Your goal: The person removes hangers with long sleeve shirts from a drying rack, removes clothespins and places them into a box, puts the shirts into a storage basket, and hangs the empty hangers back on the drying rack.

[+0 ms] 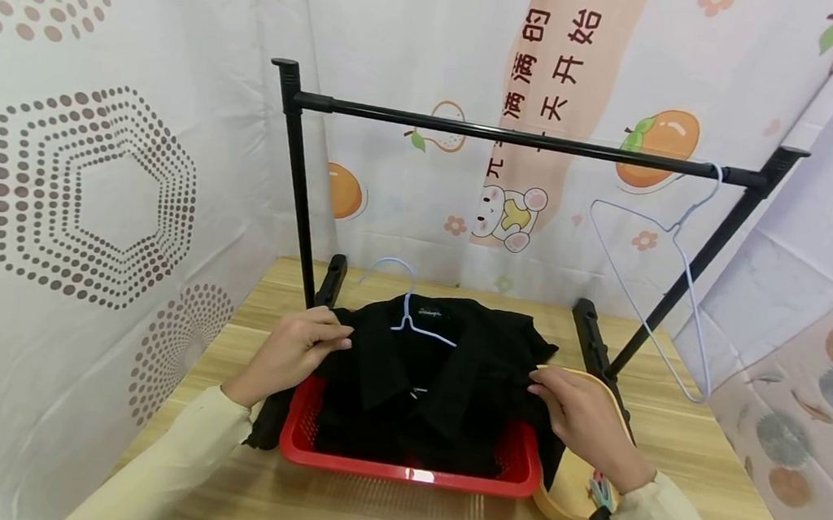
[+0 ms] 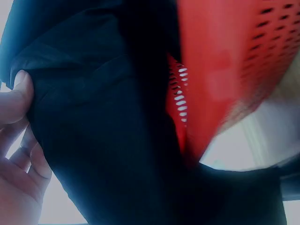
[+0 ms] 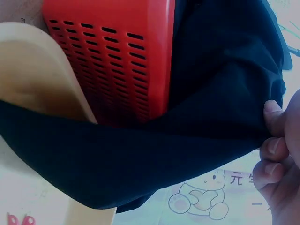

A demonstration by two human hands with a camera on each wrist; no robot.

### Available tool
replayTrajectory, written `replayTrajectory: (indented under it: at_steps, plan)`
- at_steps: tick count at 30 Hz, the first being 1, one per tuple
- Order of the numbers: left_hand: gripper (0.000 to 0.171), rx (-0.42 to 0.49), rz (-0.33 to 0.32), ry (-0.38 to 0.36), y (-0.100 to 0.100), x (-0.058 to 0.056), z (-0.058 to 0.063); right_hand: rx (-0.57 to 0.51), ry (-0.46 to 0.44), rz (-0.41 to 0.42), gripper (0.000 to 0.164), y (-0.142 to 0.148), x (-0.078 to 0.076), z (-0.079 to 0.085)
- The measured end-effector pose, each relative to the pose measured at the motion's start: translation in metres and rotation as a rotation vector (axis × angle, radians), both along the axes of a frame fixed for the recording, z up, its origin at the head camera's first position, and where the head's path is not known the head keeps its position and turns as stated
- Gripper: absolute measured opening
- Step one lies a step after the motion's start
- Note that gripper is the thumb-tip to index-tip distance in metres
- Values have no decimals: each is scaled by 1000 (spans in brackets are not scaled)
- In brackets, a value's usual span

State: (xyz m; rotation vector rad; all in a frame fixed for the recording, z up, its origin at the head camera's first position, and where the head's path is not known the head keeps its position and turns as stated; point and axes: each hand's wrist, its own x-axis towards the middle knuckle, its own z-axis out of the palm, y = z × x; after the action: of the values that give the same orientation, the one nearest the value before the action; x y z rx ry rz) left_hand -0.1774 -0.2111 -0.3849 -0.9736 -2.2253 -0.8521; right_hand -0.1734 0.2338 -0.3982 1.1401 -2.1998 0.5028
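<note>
A black collared shirt (image 1: 379,367) lies spread over a red basket (image 1: 342,465), its neck label facing up. Inside its neckline sits a light blue hanger (image 1: 409,300), hook upward; the shirt hides most of the hanger's lower part. My left hand (image 1: 299,350) pinches the shirt at its left shoulder, thumb on top of the cloth in the left wrist view. On the opposite side my right hand (image 1: 583,420) pinches the other sleeve edge between thumb and fingers. In the right wrist view the cloth (image 3: 117,164) hangs in a fold from those fingertips.
A black clothes rack (image 1: 514,133) stands behind the basket, with a second light blue hanger (image 1: 672,229) on its right end. Beside the basket, partly under my right arm, is a yellow tray (image 1: 566,508) with small clips (image 1: 600,491). Patterned curtains (image 1: 418,236) enclose the wooden table (image 1: 237,491).
</note>
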Motion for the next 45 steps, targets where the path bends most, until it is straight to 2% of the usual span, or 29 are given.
replayTrajectory:
  at_steps: [4,7,9,11,14,18,22,25,28,33,36,40,45]
  plan:
    - [20,1,-7,34,8,-3,8,6,-1,13,6,-5,-1,2]
    - [20,2,-20,57,14,-4,13,9,-11,24,14,-9,-1,3]
    - [21,4,-34,71,17,-4,15,15,-16,30,5,-12,-1,4]
    - [22,3,-53,79,20,-5,16,23,-12,35,23,-15,-2,4]
    - [21,-12,-77,97,24,-6,18,37,9,30,39,-19,-3,5]
    - [25,-29,-90,113,25,-7,18,39,29,22,27,-23,-3,5]
    - [29,-10,-97,102,22,-6,17,38,25,19,2,-25,-2,5]
    - [30,14,-98,87,18,-5,16,39,9,17,9,-27,-1,5]
    - [31,28,-94,67,13,-4,15,38,-10,18,8,-27,1,5]
    - [33,60,-75,33,5,-5,13,-7,-26,27,16,-20,1,3]
    - [36,91,-57,-3,-1,-4,13,-26,-14,2,25,-12,0,1]
    - [41,128,-42,-52,-8,-3,16,-36,2,-51,28,0,-3,-3]
    - [47,131,-50,-46,-10,-2,17,-51,-22,-86,26,5,-3,-5]
